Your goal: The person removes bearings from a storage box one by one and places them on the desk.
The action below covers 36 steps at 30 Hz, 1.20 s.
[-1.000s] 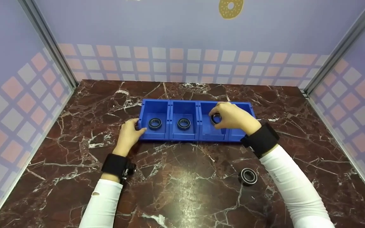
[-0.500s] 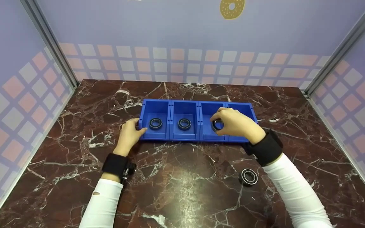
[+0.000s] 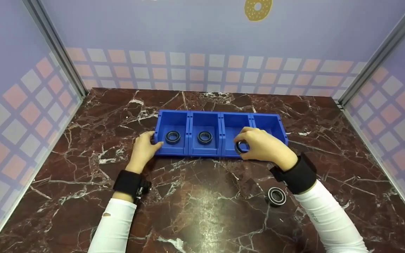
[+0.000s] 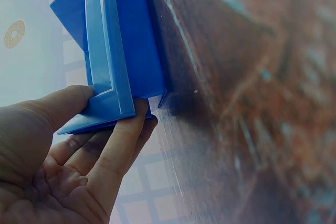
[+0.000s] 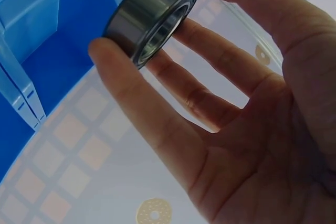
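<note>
A row of blue plastic bins (image 3: 205,151) stands on the table, joined side by side. My left hand (image 3: 143,149) grips the wall at its left end; in the left wrist view the thumb (image 4: 71,103) lies on one side of the wall and the fingers on the other. Over the third compartment, my right hand (image 3: 264,144) pinches a ball bearing (image 5: 149,14) by its rim between thumb and forefinger, tilted. One bearing (image 3: 172,137) lies flat in the first compartment, and another bearing (image 3: 205,137) in the second. My right hand partly hides the third and fourth compartments.
Another bearing (image 3: 276,196) rests on the dark red marbled table (image 3: 202,196), near my right forearm. Patterned panels (image 3: 202,31) rise behind and at both sides, with metal posts (image 3: 56,49) at the corners.
My right hand has moved a little towards me with the bearing, from the middle of the third compartment towards its front. My left hand stays in place on the bins.
</note>
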Each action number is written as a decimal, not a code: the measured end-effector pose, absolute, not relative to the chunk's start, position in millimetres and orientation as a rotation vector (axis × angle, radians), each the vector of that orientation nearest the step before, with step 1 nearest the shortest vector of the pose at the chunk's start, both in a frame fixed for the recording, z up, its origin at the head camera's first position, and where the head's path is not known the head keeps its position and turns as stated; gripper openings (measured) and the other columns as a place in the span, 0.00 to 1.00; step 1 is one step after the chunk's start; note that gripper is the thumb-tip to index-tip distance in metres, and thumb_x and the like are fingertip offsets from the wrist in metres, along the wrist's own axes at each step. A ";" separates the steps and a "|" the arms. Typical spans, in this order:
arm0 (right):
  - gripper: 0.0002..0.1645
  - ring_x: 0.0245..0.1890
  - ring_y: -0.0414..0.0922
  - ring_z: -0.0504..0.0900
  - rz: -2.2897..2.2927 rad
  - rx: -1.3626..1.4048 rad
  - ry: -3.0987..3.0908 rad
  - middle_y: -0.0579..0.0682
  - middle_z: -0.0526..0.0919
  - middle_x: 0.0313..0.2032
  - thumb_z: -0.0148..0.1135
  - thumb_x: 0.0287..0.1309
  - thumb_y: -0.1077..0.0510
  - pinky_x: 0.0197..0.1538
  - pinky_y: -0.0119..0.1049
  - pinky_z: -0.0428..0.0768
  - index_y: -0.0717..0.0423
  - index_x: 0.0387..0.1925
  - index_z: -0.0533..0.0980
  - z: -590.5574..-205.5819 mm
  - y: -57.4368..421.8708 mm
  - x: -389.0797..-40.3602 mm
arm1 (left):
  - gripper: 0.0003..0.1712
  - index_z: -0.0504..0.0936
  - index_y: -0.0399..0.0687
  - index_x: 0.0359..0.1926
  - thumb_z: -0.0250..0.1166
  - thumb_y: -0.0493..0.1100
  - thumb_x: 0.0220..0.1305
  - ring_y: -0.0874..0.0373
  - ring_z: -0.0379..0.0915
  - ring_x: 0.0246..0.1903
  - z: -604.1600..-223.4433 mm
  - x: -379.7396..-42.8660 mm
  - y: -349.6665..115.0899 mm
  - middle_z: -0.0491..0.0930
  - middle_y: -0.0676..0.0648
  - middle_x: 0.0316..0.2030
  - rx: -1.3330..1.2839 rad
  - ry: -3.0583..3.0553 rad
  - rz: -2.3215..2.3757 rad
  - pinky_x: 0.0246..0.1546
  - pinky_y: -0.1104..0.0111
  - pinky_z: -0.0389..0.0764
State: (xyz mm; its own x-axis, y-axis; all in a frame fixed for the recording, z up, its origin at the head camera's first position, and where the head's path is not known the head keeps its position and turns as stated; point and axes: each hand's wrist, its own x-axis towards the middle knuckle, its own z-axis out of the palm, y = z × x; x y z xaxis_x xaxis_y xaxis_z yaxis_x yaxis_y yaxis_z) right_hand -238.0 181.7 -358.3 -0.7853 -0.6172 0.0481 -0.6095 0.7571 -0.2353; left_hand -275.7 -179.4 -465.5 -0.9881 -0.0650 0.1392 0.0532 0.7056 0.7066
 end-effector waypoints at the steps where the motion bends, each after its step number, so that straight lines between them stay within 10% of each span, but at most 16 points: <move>1: 0.22 0.38 0.50 0.77 -0.368 -1.026 2.914 0.57 0.84 0.44 0.72 0.48 0.64 0.44 0.47 0.78 0.58 0.49 0.86 -358.7 182.0 -236.7 | 0.29 0.75 0.25 0.64 0.68 0.36 0.66 0.33 0.78 0.61 -465.6 -275.7 -179.4 0.79 0.26 0.60 0.011 -2.758 -1.148 0.64 0.46 0.78; 36: 0.23 0.37 0.45 0.83 -0.367 -1.124 2.901 0.50 0.83 0.41 0.77 0.41 0.63 0.41 0.39 0.83 0.52 0.45 0.86 -385.4 182.6 -191.4 | 0.30 0.74 0.24 0.64 0.68 0.37 0.66 0.33 0.76 0.63 -465.9 -276.4 -179.8 0.78 0.26 0.61 0.013 -2.763 -1.157 0.66 0.46 0.76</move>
